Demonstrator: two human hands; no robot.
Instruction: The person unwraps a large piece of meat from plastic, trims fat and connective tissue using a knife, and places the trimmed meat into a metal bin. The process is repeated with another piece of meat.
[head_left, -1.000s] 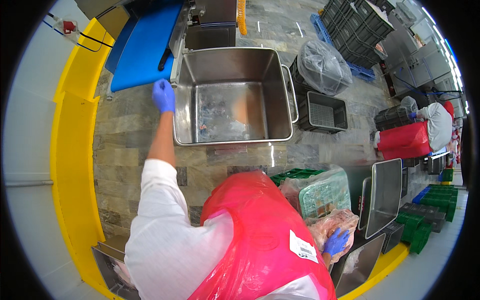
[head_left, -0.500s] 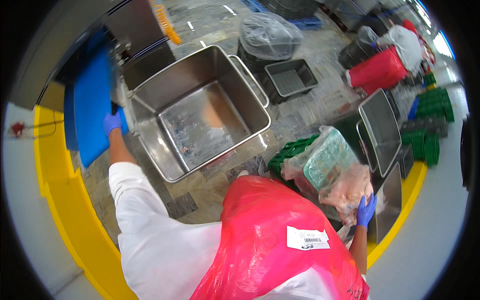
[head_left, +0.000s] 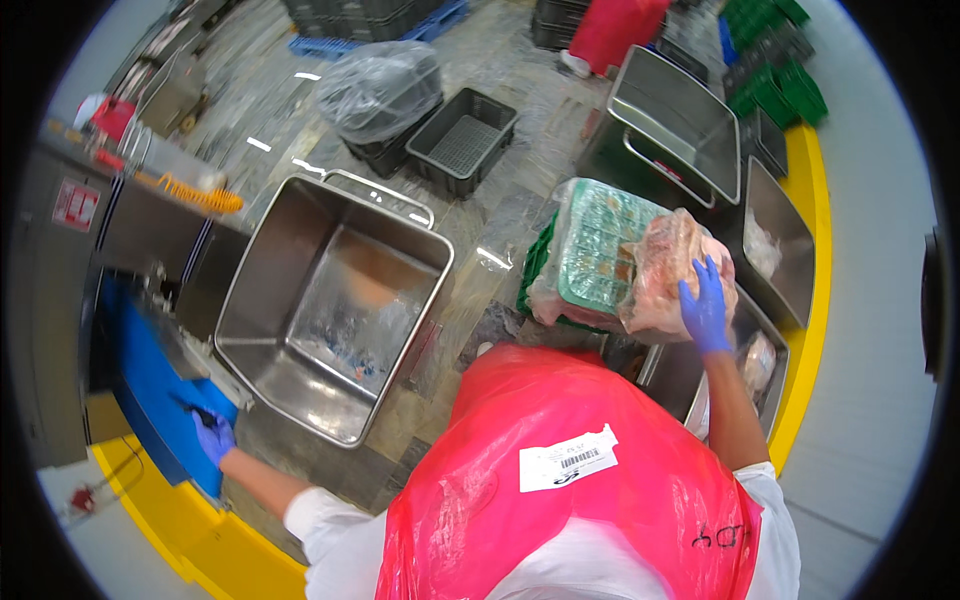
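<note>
So my right hand (head_left: 705, 308), blue nitrile glove on, is spread flat over a lumpy slab of pinkish frozen meat (head_left: 668, 275) wrapped in clear crinkly plastic. Fingers are splayed wide across the top of it, pressing rather than wrapping around. The slab sits on top of a green plastic crate (head_left: 590, 250) that's also bagged in film, with a gridded top showing through, and that stack is just to the right of the big steel tub.

My left hand (head_left: 212, 436), same blue glove, is way over on the other side, curled around a small dark handle against a smooth blue panel (head_left: 150, 380) on the grey machine (head_left: 60, 300). Fingers are closed on the handle, as far as I can see.

Between the two is the big stainless steel tub (head_left: 330, 310): rectangular, rounded corners, rolled rim, shiny scuffed bottom with a few wet scraps in it. To my right are more steel tubs (head_left: 690, 120), shallower, one with a pale chunk inside. Further out there's a dark slotted plastic crate (head_left: 462, 140) and another with a cloudy clear bag (head_left: 378, 88) bunched over it. The floor (head_left: 500, 215) is wet grey tile, edged with a glossy yellow curb (head_left: 810, 250). I'm wearing a thin red plastic apron (head_left: 560, 490) over white sleeves.
</note>
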